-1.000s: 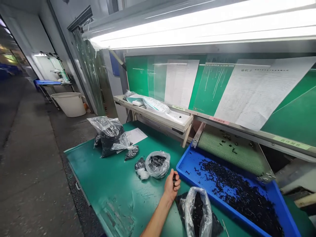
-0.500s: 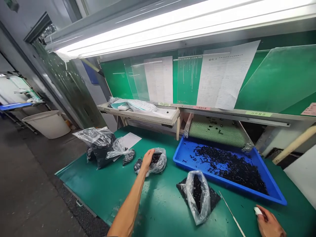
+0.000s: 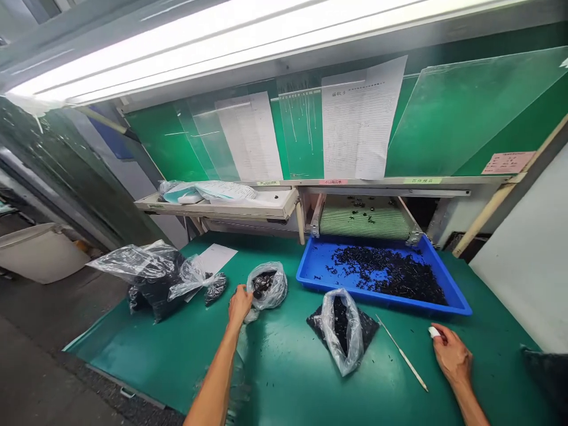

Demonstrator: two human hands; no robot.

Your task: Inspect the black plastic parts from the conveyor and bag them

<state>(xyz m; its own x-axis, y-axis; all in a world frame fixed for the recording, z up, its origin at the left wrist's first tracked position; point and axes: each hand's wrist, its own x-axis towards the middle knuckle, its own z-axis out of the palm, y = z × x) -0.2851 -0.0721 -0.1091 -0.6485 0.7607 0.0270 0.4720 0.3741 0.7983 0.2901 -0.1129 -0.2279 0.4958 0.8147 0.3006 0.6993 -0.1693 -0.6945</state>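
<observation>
My left hand (image 3: pixel 241 306) is at the left side of an open clear plastic bag (image 3: pixel 278 288) with small black parts in it. Its fingers are curled, and whatever they grip is hidden; crumpled clear plastic shows just below them. My right hand (image 3: pixel 452 355) rests on the table with loosely bent fingers and a white covering at its thumb side. Between the hands stands another open bag (image 3: pixel 329 322), its rim folded out, with black parts inside. A thin light-coloured stick (image 3: pixel 406 358) lies between this bag and my right hand.
A blue tray (image 3: pixel 377 302) of loose black parts sits below a green ribbed conveyor belt (image 3: pixel 350 225). At left are a large filled bag (image 3: pixel 155 278), a knotted smaller bag (image 3: pixel 216 288) and a paper sheet (image 3: pixel 218 255). A shelf (image 3: pixel 266 210) stands behind; a lamp (image 3: pixel 248 47) hangs above.
My left hand has moved from over the open bag to its left side, and more of the bag's contents show. The view has turned right. My right hand stays on the table.
</observation>
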